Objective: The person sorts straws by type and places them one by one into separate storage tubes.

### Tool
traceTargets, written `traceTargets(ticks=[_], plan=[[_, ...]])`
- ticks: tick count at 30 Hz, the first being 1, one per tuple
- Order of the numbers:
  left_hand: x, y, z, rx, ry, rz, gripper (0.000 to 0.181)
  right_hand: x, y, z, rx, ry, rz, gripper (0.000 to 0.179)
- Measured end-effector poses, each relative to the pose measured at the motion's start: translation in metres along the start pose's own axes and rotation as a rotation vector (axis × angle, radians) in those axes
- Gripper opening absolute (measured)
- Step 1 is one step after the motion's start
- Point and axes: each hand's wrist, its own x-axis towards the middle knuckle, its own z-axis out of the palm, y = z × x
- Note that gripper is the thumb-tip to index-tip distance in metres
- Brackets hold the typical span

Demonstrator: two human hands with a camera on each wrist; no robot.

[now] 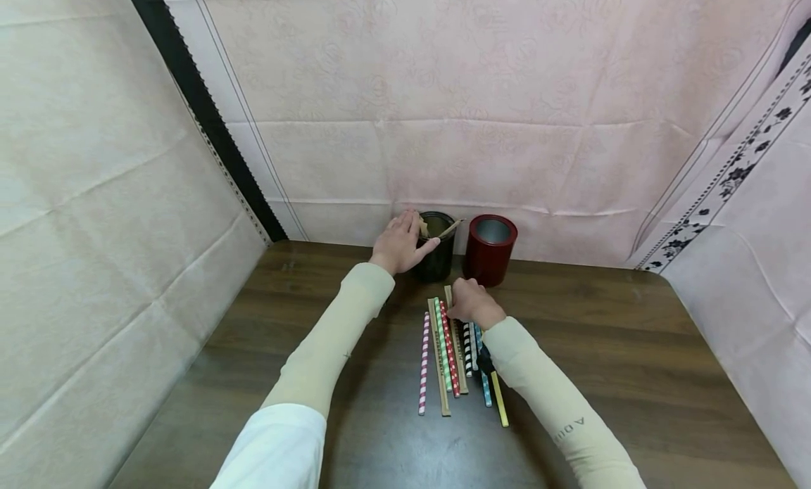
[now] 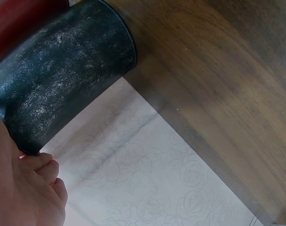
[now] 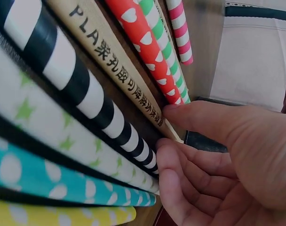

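My left hand (image 1: pixel 404 243) grips the rim of a dark green cup (image 1: pixel 436 262), its thumb spread across the front. The left wrist view shows its fingers (image 2: pixel 49 172) bent at the rim, beside the cup's mottled wall. Two tan pieces show at the cup's mouth. My right hand (image 1: pixel 474 303) pinches the far end of a tan straw (image 3: pixel 110 56) printed with dark lettering, between thumb and fingertips. Beside it on the table lie a red straw with white hearts (image 3: pixel 145 44), a black-and-white striped straw (image 3: pixel 82 84) and a white straw with green stars (image 3: pixel 63 115).
A dark red cup (image 1: pixel 488 253) stands right of the green one, near the pale patterned cloth (image 1: pixel 481 88) behind the wooden table (image 1: pixel 253 376). Further straws lie in the row: pink-striped (image 1: pixel 424 366), green-striped (image 1: pixel 443 348), another tan, blue dotted (image 1: pixel 486 390) and yellow (image 1: pixel 500 401).
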Motion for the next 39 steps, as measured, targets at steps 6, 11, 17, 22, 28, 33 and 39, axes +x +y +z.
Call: traceTargets(ticks=[6,11,17,22,28,33,39], plan=[[-0.002,0.000,-0.001,-0.009,0.024,0.009,0.092,0.000,-0.001,0.000,0.011,0.028,0.014,0.040],[-0.003,0.002,-0.001,-0.010,0.039,0.012,0.091,0.002,0.000,0.002,0.034,0.040,0.054,0.042],[-0.003,0.003,-0.001,0.003,0.029,0.015,0.092,0.004,-0.001,0.005,0.053,0.051,0.095,0.045],[-0.003,0.002,-0.001,-0.005,0.030,0.018,0.092,0.003,0.000,0.006,0.080,0.055,0.107,0.038],[-0.002,0.000,-0.001,-0.003,0.037,0.018,0.092,0.000,0.000,0.000,0.103,0.072,0.116,0.040],[-0.004,0.000,-0.001,-0.001,0.039,0.019,0.092,-0.003,0.000,-0.006,0.129,0.081,0.111,0.044],[-0.004,-0.001,0.002,-0.011,0.048,0.013,0.092,-0.009,0.001,-0.012,0.151,0.090,0.071,0.057]])
